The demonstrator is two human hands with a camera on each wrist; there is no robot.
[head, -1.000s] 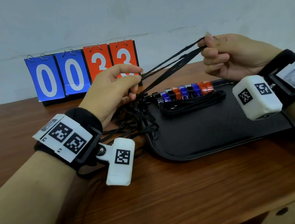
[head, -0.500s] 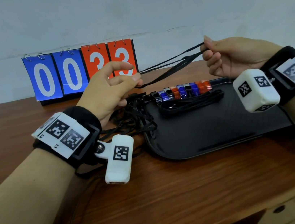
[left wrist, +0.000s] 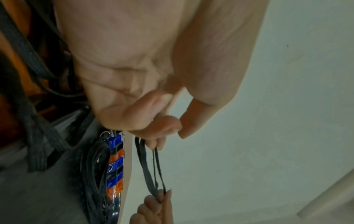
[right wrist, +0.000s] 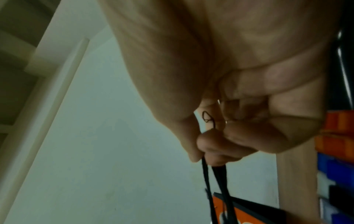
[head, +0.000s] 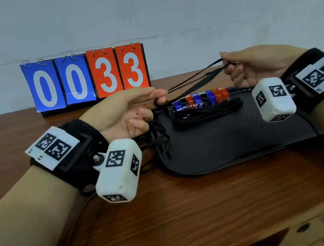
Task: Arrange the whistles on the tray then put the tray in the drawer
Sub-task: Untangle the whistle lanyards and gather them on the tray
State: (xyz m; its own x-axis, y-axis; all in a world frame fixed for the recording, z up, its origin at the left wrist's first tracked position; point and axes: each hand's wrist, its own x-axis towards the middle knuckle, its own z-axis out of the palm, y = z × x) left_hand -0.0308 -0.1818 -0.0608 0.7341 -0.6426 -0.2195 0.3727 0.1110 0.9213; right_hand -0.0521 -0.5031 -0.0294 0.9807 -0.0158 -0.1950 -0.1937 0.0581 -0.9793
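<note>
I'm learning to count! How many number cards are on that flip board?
4, left to right in one row: blue zero, blue zero, orange three, orange three. None looks hidden.

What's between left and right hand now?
Black lanyard cords stretch taut from the left hand to the right hand, above the whistles; the head view shows it.

Pale grey-blue wall (head: 182,5), faint horizontal crack. Brown wood-grain surface (head: 190,212) butts against it. Flip scoreboard (head: 86,79) reading 0033 at the surface's far left edge.
</note>
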